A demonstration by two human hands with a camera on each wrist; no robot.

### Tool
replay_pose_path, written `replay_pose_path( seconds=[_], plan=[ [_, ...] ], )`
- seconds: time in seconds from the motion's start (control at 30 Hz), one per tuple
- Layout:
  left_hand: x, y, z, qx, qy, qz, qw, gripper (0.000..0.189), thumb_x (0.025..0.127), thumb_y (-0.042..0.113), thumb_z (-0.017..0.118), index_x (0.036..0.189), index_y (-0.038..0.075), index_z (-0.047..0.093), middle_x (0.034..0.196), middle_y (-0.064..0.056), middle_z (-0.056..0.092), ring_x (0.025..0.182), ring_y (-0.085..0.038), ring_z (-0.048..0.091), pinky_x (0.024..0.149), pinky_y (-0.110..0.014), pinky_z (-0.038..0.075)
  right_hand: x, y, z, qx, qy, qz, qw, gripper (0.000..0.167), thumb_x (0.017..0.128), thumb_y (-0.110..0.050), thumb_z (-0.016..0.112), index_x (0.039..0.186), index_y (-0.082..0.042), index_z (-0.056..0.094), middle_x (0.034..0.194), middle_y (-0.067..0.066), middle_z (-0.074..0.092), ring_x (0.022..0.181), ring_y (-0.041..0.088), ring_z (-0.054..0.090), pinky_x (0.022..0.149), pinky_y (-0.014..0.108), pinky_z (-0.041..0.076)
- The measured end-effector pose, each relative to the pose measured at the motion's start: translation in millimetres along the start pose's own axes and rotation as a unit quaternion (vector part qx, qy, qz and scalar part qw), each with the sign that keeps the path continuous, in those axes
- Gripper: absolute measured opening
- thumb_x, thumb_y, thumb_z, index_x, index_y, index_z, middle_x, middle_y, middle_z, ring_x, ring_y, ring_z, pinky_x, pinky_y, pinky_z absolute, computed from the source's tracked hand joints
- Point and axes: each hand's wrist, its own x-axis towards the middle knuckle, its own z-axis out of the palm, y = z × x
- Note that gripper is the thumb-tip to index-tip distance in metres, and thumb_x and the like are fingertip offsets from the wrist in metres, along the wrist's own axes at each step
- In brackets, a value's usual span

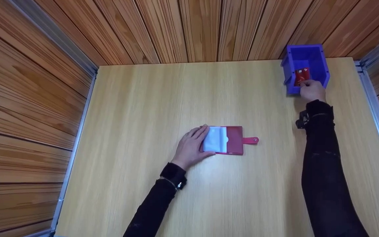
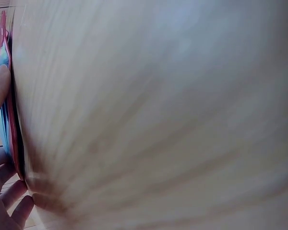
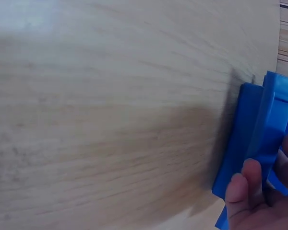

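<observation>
A red card holder point(image 1: 235, 141) lies unfolded on the table, its pale plastic sleeves point(image 1: 213, 140) showing and a snap strap point(image 1: 250, 140) pointing right. My left hand point(image 1: 191, 146) holds its left end, thumb by the near edge and fingers by the far edge; the left wrist view shows the card holder point(image 2: 7, 110) edge-on. At the far right, my right hand point(image 1: 313, 90) reaches over the front of a blue-purple bin point(image 1: 323, 70) and pinches a small red packet point(image 1: 302, 75) inside it. The right wrist view shows fingers at the bin point(image 3: 249, 129), with the packet hidden.
The bin stands at the table's back right corner, close to the wood-plank back wall point(image 1: 199, 29). Metal rails point(image 1: 74, 148) border the light wooden table point(image 1: 143, 108) on the left and right, with plank walls beyond.
</observation>
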Motion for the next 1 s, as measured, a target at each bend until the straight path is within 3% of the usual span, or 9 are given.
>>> replay_pose_path(
  seconds=[0.2, 0.43, 0.63, 0.87, 1.0],
  plan=[
    [-0.3, -1.2, 0.6, -0.003, -0.003, 0.0, 1.0, 0.098, 0.088, 0.071, 0.066, 0.164, 0.02, 0.032, 0.168, 0.002, 0.037, 0.153, -0.023, 0.036, 0.125, -0.041, 0.032, -0.7, -2.1, 1.5, -0.023, -0.005, -0.019, 0.9996, 0.056, 0.109, -0.026, 0.03, 0.143, 0.014, 0.049, 0.152, 0.039, 0.04, 0.146, 0.054, 0.033, 0.121, 0.062, 0.028],
    [-0.3, -2.1, 0.5, -0.004, -0.004, -0.002, 1.0, 0.099, 0.088, 0.072, 0.066, 0.164, 0.02, 0.031, 0.168, 0.003, 0.037, 0.153, -0.023, 0.035, 0.125, -0.042, 0.032, -1.1, -2.9, 1.6, -0.006, -0.009, -0.013, 0.9998, 0.06, 0.11, -0.029, 0.028, 0.146, 0.015, 0.045, 0.162, 0.039, 0.018, 0.156, 0.051, 0.013, 0.129, 0.058, 0.014],
    [0.3, 0.2, -0.3, -0.003, -0.009, -0.002, 1.0, 0.098, 0.088, 0.071, 0.066, 0.164, 0.02, 0.032, 0.168, 0.003, 0.036, 0.153, -0.023, 0.035, 0.126, -0.042, 0.032, -2.0, 0.1, 2.0, -0.017, 0.0, -0.032, 0.9993, 0.056, 0.109, -0.025, 0.03, 0.146, 0.014, 0.046, 0.152, 0.038, 0.041, 0.143, 0.054, 0.036, 0.12, 0.061, 0.03],
    [0.2, 1.2, -1.3, -0.013, -0.012, -0.005, 0.9998, 0.098, 0.088, 0.07, 0.067, 0.164, 0.02, 0.031, 0.168, 0.002, 0.036, 0.154, -0.024, 0.035, 0.126, -0.043, 0.032, -1.4, -0.4, 0.2, -0.016, 0.001, -0.036, 0.9992, 0.057, 0.109, -0.025, 0.032, 0.154, 0.009, 0.038, 0.156, 0.038, 0.036, 0.148, 0.054, 0.03, 0.123, 0.062, 0.025],
    [0.0, -0.5, -1.4, -0.015, -0.01, -0.006, 0.9998, 0.098, 0.088, 0.069, 0.067, 0.165, 0.02, 0.031, 0.169, 0.002, 0.036, 0.154, -0.024, 0.034, 0.126, -0.044, 0.032, 0.8, -3.7, 1.6, -0.009, 0.024, -0.042, 0.9988, 0.056, 0.109, -0.024, 0.037, 0.154, 0.007, 0.04, 0.153, 0.038, 0.039, 0.146, 0.053, 0.033, 0.122, 0.062, 0.026]
  ],
)
